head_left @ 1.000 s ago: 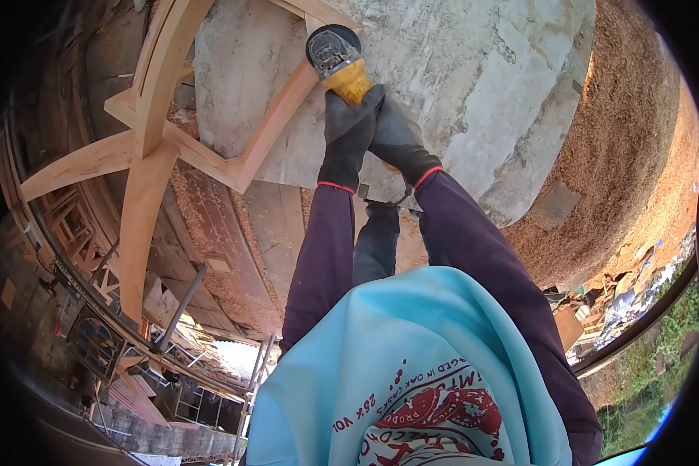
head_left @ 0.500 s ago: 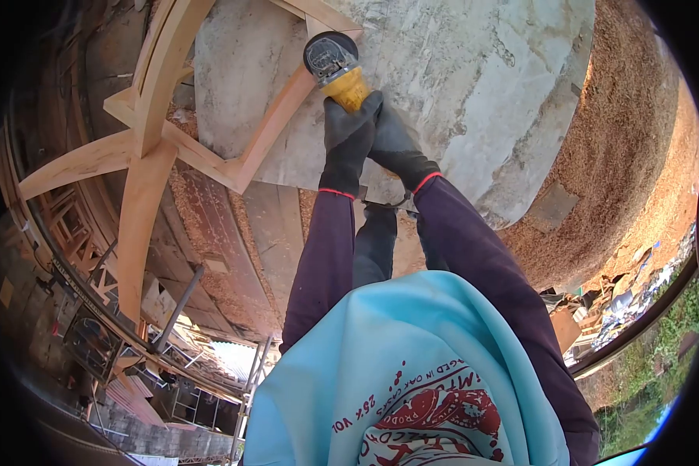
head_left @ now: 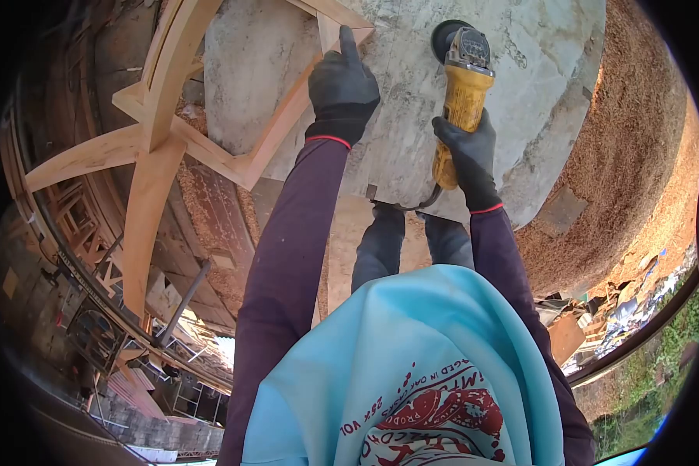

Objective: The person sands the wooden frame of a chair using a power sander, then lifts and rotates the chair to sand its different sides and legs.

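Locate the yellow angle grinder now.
Head view, upper right of centre: the angle grinder is gripped by the right hand over the pale slab, to the right of the left hand resting on the wooden frame.

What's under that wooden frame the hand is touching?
The wooden frame lies on a big grey slab, which shows through its opening. The left hand covers one corner, so that spot is hidden. The right hand holds the grinder over the slab nearby.

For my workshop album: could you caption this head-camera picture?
Gloved left hand presses on a wooden frame while the right hand holds a yellow grinder over the pale slab.
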`<state>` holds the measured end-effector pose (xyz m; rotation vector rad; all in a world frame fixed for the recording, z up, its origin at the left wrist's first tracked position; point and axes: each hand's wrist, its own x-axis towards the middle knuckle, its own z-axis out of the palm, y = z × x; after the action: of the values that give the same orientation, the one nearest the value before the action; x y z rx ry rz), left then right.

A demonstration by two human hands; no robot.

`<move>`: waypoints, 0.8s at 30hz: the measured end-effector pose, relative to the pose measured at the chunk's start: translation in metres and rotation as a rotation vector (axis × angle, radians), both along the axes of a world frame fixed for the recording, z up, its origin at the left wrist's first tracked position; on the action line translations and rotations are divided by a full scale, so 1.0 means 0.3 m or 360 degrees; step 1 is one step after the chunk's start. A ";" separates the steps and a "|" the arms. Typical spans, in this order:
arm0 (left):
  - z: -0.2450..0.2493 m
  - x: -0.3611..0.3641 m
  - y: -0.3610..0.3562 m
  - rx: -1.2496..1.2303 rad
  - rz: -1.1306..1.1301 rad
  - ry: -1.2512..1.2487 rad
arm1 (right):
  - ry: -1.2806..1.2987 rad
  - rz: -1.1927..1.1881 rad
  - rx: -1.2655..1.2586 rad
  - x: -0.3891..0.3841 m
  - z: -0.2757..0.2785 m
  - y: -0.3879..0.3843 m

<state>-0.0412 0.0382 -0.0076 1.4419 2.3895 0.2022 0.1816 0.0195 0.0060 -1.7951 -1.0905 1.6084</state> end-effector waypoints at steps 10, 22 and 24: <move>-0.039 0.016 0.018 -0.0390 -0.0540 0.0636 | 0.0023 -0.0128 -0.0051 0.124 0.060 -0.046; -0.013 0.008 0.045 -0.0325 -0.0493 0.0479 | -0.0060 -0.0066 -0.0016 0.142 0.081 -0.067; -0.014 0.020 0.070 -0.0299 -0.0512 0.0432 | -0.0029 -0.0049 -0.0021 0.145 0.085 -0.073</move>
<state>-0.0353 0.0591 -0.0117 1.8261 2.2543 -0.3071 0.2250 -0.0023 0.0316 -1.8299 -1.0575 1.5874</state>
